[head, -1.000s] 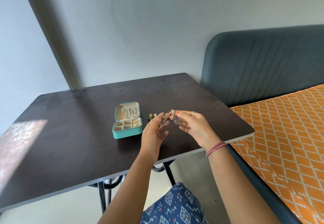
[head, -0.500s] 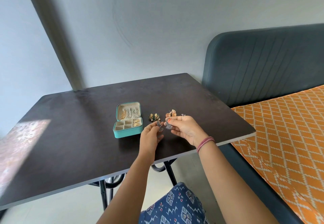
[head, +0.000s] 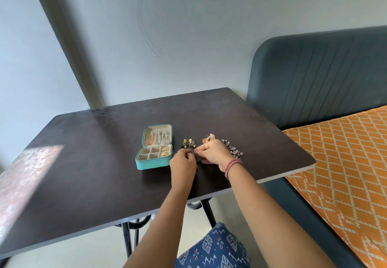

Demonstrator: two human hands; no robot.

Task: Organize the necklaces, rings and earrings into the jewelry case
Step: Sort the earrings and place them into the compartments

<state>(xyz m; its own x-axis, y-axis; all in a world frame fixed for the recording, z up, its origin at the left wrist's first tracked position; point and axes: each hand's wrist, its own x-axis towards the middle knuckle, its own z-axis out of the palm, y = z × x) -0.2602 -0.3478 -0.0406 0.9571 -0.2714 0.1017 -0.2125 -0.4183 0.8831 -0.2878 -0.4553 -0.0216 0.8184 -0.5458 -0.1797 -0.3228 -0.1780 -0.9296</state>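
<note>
Head view. Left hand [head: 182, 164] and right hand [head: 213, 154] low over table [head: 83, 163], fingers curled, pinching dark earrings [head: 196, 157] between them, probably pairing before storing. Open case [head: 154, 148] just left: chains in lid, gold pieces in one of six compartments. Loose nearby: two green earrings [head: 188, 143], one beaded necklace [head: 233, 148].

Dark earring [head: 198, 158] mostly hidden between curled fingers [head: 189, 156].
</note>
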